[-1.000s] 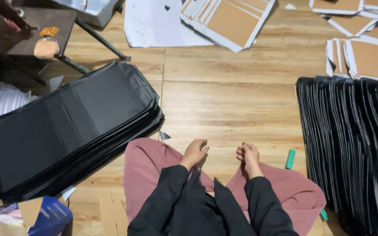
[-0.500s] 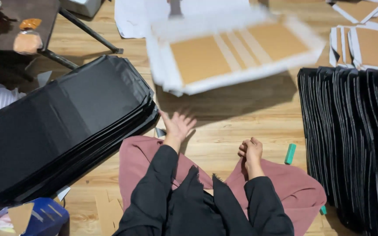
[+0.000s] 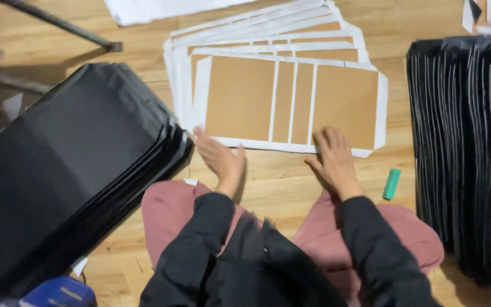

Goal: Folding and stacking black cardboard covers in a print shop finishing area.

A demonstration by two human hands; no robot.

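From the head camera we look straight down at our own lap and a wooden floor (image 3: 421, 17). Right in front of our knees lies a fanned stack of white sheets with brown cardboard panels (image 3: 282, 99), spread flat on the boards. Our right hand (image 3: 332, 159) rests palm down on the near edge of the top sheet, fingers spread and flat, gripping nothing. Our left hand (image 3: 221, 159) sits at the sheet's near left corner, turned edge-on and a little blurred, fingers loose and open, nothing held; we cannot tell whether it touches the paper or hangs just above it.

To our left rises a thick pile of black folded sheets (image 3: 69, 170), its edge just beside the left hand. To our right stands a second row of black sheets (image 3: 467, 142), packed on edge. Between that row and our right hand lies a small green stick (image 3: 392, 183), flat on the floor, near our right knee. We see pink trousers (image 3: 404, 233) and black sleeves (image 3: 370, 244) below.
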